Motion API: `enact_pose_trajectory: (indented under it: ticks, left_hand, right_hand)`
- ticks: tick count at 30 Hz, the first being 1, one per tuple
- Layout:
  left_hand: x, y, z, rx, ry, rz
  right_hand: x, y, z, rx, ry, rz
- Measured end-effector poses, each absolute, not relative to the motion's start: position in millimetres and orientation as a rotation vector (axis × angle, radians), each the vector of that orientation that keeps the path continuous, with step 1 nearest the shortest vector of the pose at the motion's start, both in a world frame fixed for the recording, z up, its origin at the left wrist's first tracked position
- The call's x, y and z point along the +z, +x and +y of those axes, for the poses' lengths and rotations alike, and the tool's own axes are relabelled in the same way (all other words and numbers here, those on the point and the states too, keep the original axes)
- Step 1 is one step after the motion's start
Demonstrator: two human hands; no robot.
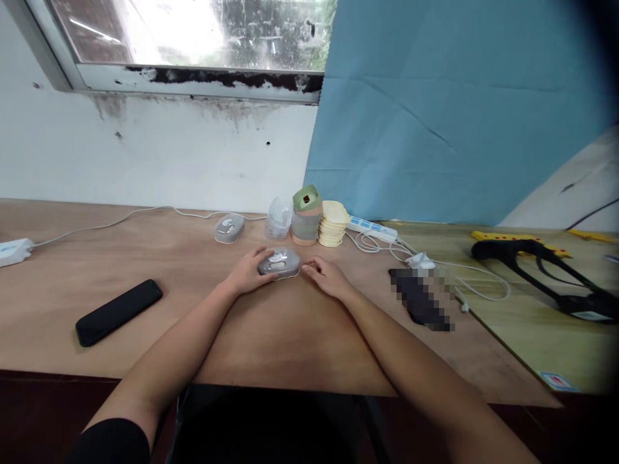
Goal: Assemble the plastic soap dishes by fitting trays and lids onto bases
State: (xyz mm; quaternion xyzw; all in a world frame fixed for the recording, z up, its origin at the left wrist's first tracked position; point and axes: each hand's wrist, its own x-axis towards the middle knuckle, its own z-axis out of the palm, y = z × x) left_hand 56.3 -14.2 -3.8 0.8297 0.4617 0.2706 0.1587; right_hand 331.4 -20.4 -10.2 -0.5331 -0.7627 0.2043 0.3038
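While left hand (pixel 249 270) is gripping clear-covered case (pixel 285 263), half-curled right hand (pixel 326 275) is resting empty; second case (pixel 229 229) is looking complete, cream shells (pixel 333 225) unused.

Diffuse daylight enters through the window (pixel 271 38), its panes partly overexposed to white. The table (pixel 290 348) is moderately bright, with soft shadows beside the forearms (pixel 181 348). Wide-angle distortion stretches the margins; dark, blurred vignetting closes the right edge; pixelation masks a dark object (pixel 420 299).
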Motion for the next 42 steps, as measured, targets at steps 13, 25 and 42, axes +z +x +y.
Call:
enact_pose_trajectory:
  ticks: [13, 25, 42]
  left_hand:
    - [-12, 5, 21, 0.891, 2.122, 1.914]
    - [-10, 3, 37, 0.952, 1.899, 2.355]
    - [-8, 16, 30, 1.069, 2.061, 2.099]
  right_hand:
    - [-31, 361, 14, 0.368, -1.445, -1.66]
    - [-31, 360, 22, 0.277, -1.464, -1.66]
    - [-7, 371, 88, -0.328, -1.558, -1.438]
